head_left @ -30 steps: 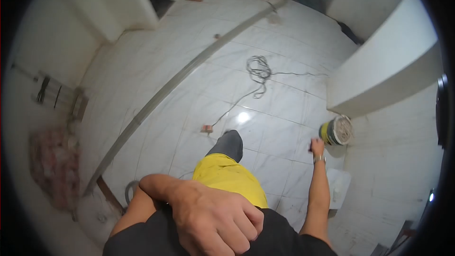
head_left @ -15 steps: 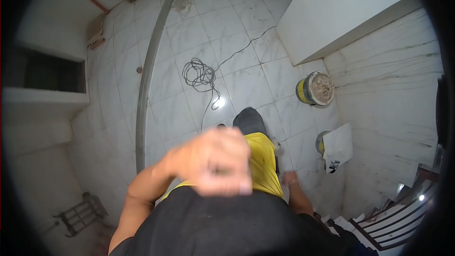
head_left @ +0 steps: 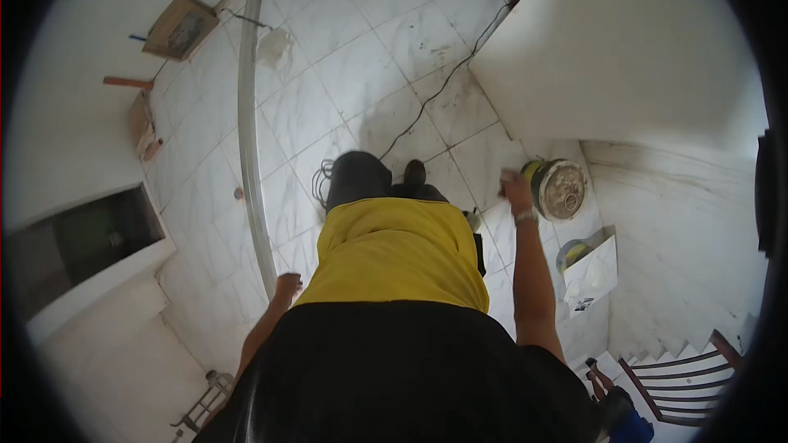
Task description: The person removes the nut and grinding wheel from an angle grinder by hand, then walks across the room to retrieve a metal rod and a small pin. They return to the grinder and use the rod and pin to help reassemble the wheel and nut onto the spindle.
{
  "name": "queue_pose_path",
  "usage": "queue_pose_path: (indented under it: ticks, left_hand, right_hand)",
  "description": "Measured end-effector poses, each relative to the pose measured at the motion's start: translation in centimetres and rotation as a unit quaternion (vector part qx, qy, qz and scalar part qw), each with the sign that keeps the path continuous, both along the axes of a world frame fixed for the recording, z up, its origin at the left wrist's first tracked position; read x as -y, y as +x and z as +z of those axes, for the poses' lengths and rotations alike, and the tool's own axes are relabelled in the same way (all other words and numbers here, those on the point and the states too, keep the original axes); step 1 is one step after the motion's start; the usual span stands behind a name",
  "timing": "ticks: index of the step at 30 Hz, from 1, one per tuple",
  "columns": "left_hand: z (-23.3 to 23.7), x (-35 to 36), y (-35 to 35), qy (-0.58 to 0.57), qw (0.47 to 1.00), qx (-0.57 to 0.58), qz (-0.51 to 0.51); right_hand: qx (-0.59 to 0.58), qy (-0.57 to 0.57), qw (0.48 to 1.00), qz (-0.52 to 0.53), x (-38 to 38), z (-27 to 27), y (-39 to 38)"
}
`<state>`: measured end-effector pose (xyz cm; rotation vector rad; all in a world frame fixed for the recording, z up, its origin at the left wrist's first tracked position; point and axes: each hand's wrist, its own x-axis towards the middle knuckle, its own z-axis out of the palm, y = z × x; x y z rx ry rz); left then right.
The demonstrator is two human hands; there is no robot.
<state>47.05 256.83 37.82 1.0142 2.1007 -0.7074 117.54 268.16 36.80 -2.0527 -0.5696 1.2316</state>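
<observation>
My right hand (head_left: 515, 188) hangs forward above the tiled floor, fingers loosely bent and apart, with nothing visible in it. A band (head_left: 526, 216) circles that wrist. In the picture the hand lies just left of a lidded bucket (head_left: 562, 190) with a dirty top; contact is not visible. My left hand (head_left: 287, 285) hangs low at my side with its fingers curled in, and no object shows in it. Near it in view runs a long pale metal bar (head_left: 250, 123) along the floor. Yellow cloth (head_left: 398, 250) covers my front below a black shirt.
A dark cable (head_left: 443, 86) crosses the tiles towards a white block (head_left: 616, 57). A white sheet (head_left: 593, 275) leans over a second round container (head_left: 572, 253). Cardboard boxes (head_left: 182, 26) sit by the left wall. Lower right are a stair railing (head_left: 681, 377) and another person (head_left: 625, 414).
My left hand has dropped from before my chest to my side. My right arm has swung forward, near the bucket in view. The camera view has shifted, and my legs now cover most of the cable coil.
</observation>
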Motion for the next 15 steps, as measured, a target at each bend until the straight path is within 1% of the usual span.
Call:
queue_pose_path:
  ticks: [1, 2, 3, 4, 5, 6, 7, 8, 10, 12, 13, 14, 15]
  left_hand:
    - [-0.8, -1.1, -1.0, 0.044, 0.982, 0.164, 0.077]
    - [-0.7, -3.3, -0.6, 0.070, 0.945, 0.256, 0.191]
    - [-0.6, -5.4, -0.3, 0.085, 0.886, 0.337, 0.307]
    - [0.8, -9.0, 1.9, 0.085, 0.819, 0.345, 0.451]
    - [-2.0, -11.3, 1.6, 0.109, 0.806, 0.366, 0.452]
    - [-5.9, -13.9, 1.5, 0.133, 0.791, 0.390, 0.452]
    - [-8.5, -18.6, 2.8, 0.133, 0.846, 0.307, 0.415]
    - [-10.8, -23.2, 3.5, 0.142, 0.817, 0.363, 0.425]
    - [-11.7, -35.5, 2.8, 0.114, 0.841, 0.399, 0.348]
    - [-12.5, -48.2, 4.4, 0.083, 0.853, 0.429, 0.286]
    - [-12.4, -55.4, 5.8, 0.070, 0.857, 0.443, 0.253]
    - [-9.6, -64.3, 7.4, 0.128, 0.839, 0.507, 0.152]
    - [-8.0, -72.6, 7.5, 0.137, 0.806, 0.564, 0.114]
  right_hand:
    - [0.021, 0.054, 0.997, 0.057, -6.8, 2.3, 1.3]
    - [0.023, 0.087, 0.994, 0.056, -13.4, 6.1, 1.6]
    - [0.024, 0.121, 0.991, 0.057, -18.9, 9.5, 1.3]
    - [0.011, 0.108, 0.993, 0.055, -23.2, 11.2, 1.2]
    - [0.000, 0.099, 0.994, 0.051, -27.5, 12.6, 1.4]
    - [-0.009, 0.093, 0.995, 0.045, -31.4, 13.3, 1.9]
    - [0.001, 0.093, 0.994, 0.064, -34.2, 12.0, 2.4]
    - [0.006, 0.074, 0.996, 0.057, -36.3, 10.3, 2.9]
    - [0.015, 0.029, 0.999, 0.033, -38.2, 5.9, 4.0]
    - [-0.074, 0.147, 0.986, -0.027, -33.7, -5.7, 6.2]
    - [-0.350, -0.033, 0.910, -0.221, -30.9, -14.2, 8.8]
    - [-0.640, 0.102, 0.732, -0.210, -27.2, -19.9, 8.4]
    - [-0.258, -0.093, 0.938, -0.214, -29.4, -11.4, 3.6]
